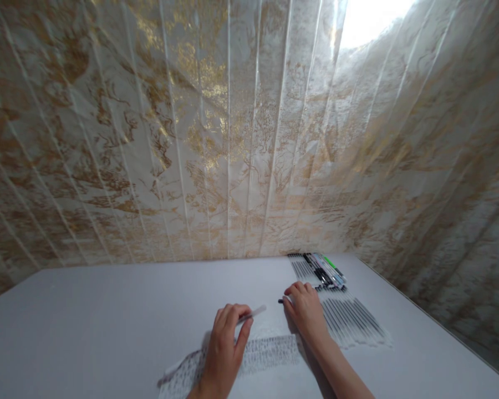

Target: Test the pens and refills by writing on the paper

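My left hand [227,346] is closed around a clear pen barrel [253,313] whose end sticks out to the right. My right hand [305,310] is curled, pinching a small dark pen part [281,301] at its fingertips. Both hands hover over the white table [108,316]. Under my wrists lies a row of several clear pen barrels [270,352]. A row of several dark refills [351,321] lies just right of my right hand.
A small pile of assembled pens [326,271], one with a green part, lies near the wall with more dark refills [301,267] beside it. A gold-and-white marbled panelled wall [233,138] rises behind the table and on the right.
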`<act>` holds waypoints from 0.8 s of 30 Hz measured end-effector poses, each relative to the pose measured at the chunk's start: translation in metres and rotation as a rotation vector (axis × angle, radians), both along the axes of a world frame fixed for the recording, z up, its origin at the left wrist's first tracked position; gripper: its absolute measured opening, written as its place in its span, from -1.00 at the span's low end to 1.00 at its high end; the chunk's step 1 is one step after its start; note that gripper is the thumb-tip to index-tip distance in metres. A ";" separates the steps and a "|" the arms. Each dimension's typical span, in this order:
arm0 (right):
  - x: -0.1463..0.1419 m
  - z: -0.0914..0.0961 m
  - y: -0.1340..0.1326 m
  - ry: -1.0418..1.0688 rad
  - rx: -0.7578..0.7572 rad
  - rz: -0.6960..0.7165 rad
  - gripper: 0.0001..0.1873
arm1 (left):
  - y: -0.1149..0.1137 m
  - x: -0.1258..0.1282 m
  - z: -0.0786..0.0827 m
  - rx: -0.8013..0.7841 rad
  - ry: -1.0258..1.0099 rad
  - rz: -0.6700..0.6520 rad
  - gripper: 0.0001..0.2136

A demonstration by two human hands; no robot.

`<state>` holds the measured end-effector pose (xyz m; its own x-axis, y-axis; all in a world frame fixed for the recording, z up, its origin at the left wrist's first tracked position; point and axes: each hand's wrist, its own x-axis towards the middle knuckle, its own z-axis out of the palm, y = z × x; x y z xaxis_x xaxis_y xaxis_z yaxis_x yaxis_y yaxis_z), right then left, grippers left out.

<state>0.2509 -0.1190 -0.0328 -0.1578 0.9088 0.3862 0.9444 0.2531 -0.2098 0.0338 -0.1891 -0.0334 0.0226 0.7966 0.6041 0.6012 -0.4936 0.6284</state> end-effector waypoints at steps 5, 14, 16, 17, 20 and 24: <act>-0.016 0.001 -0.005 0.078 -0.070 0.164 -0.78 | 0.002 -0.001 0.000 -0.035 -0.019 0.036 -0.91; -0.033 0.005 -0.022 0.206 -0.185 0.345 -0.61 | 0.005 -0.003 -0.001 -0.097 -0.111 0.063 -0.91; -0.042 0.004 -0.020 0.236 -0.212 0.362 -0.52 | 0.006 -0.005 -0.003 -0.104 -0.131 0.082 -0.91; -0.048 0.003 -0.016 0.252 -0.223 0.353 -0.50 | 0.007 -0.006 -0.003 -0.107 -0.136 0.091 -0.90; -0.064 0.001 0.004 0.305 -0.240 0.279 -0.57 | 0.008 -0.008 -0.006 -0.117 -0.154 0.110 -0.88; -0.076 0.002 0.033 0.416 -0.259 0.217 -0.80 | 0.008 -0.009 -0.007 -0.128 -0.164 0.115 -0.87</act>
